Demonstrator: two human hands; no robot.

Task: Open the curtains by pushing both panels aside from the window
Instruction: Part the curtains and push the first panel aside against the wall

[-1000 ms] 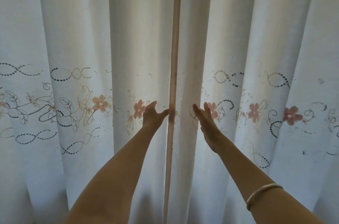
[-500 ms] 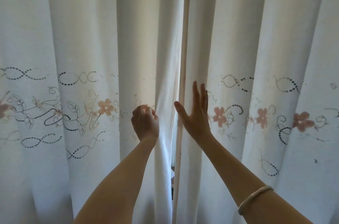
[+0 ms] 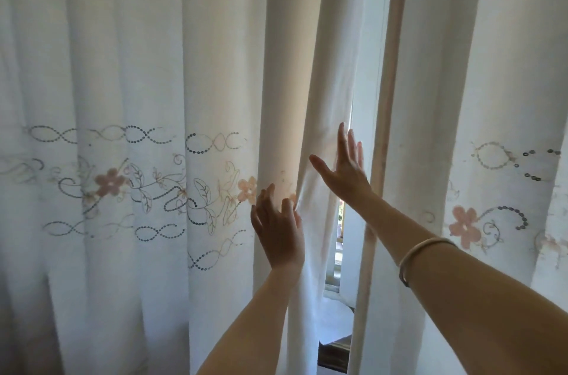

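Two white embroidered curtain panels hang before me. The left curtain panel (image 3: 153, 67) is bunched into folds near the middle. My left hand (image 3: 278, 228) presses on one of its folds, fingers apart and fingertips dug into a crease. My right hand (image 3: 344, 171) is flat and open against the left panel's inner edge, thumb spread out. The right curtain panel (image 3: 498, 82) hangs untouched, its pinkish hem (image 3: 388, 116) just right of my right hand. A narrow gap (image 3: 367, 67) has formed between the panels.
Through the lower part of the gap, a window frame and sill (image 3: 335, 270) show with bright daylight behind. A dark object (image 3: 333, 353) sits low behind the curtain. A pale bangle (image 3: 422, 253) circles my right wrist.
The view has swung left. My right hand has crossed from the right panel onto the left panel's edge. The left hand has loosened its grip, and the gap has widened.
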